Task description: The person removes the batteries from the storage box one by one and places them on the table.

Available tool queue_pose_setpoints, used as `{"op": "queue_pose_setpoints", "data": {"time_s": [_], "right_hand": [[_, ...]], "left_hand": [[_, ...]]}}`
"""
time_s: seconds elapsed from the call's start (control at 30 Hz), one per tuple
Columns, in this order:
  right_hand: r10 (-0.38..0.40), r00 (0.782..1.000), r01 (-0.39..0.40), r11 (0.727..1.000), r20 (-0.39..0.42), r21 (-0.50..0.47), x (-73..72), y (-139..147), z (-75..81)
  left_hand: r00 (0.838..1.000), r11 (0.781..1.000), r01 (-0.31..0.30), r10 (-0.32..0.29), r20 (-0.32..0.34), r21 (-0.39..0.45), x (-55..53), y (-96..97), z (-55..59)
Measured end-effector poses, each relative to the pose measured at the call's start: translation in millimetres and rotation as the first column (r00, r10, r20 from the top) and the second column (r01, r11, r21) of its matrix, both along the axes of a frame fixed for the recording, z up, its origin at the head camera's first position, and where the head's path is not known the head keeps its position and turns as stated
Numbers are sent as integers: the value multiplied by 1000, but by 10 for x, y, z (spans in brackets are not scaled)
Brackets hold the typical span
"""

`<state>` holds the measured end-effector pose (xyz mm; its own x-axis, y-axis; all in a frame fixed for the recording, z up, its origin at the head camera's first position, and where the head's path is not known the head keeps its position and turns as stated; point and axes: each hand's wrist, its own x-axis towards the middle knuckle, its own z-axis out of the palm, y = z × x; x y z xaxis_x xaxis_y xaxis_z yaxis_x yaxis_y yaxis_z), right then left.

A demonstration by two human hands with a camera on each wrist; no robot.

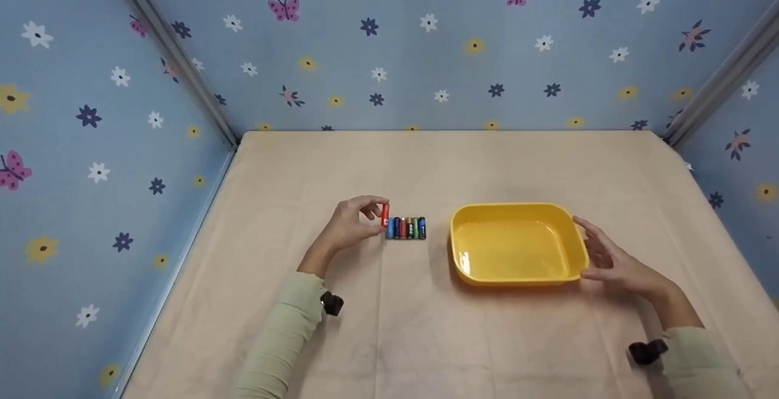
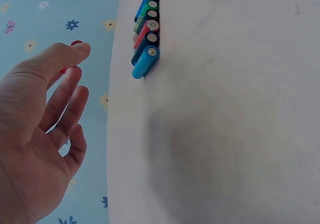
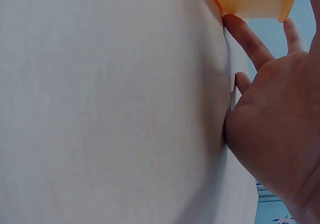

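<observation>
Between the thumb and a finger of my left hand (image 1: 348,224) is a red battery (image 1: 384,215), pinched upright at the left end of a battery row. That row of several batteries (image 1: 406,228) lies side by side on the table, a light blue battery (image 2: 146,62) being the nearest one in the left wrist view. There the red battery is mostly covered by the fingers. To the right stands a yellow plastic tub (image 1: 517,247) with nothing inside. My right hand (image 1: 627,268) touches its right end with spread, fairly straight fingers, seen again in the right wrist view.
A beige cloth (image 1: 426,338) covers the table. Blue panels (image 1: 401,46) with flowers and butterflies rise at the back and both sides, joined by grey metal posts (image 1: 176,52). Small black devices (image 1: 331,303) sit at both wrists.
</observation>
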<state>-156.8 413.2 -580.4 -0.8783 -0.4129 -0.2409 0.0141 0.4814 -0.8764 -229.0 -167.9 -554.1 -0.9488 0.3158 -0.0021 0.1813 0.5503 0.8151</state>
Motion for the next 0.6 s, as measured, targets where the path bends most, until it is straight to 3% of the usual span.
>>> {"op": "queue_pose_setpoints", "data": {"time_s": [0.33, 0.6], "right_hand": [[18, 999, -19, 999, -27, -36, 13, -30, -1], [-1, 1000, 1, 1000, -9, 26, 10, -20, 20]], "left_hand": [[998, 1000, -18, 17, 61, 10, -16, -53, -363], [995, 998, -51, 47, 93, 36, -33, -7, -440]]}}
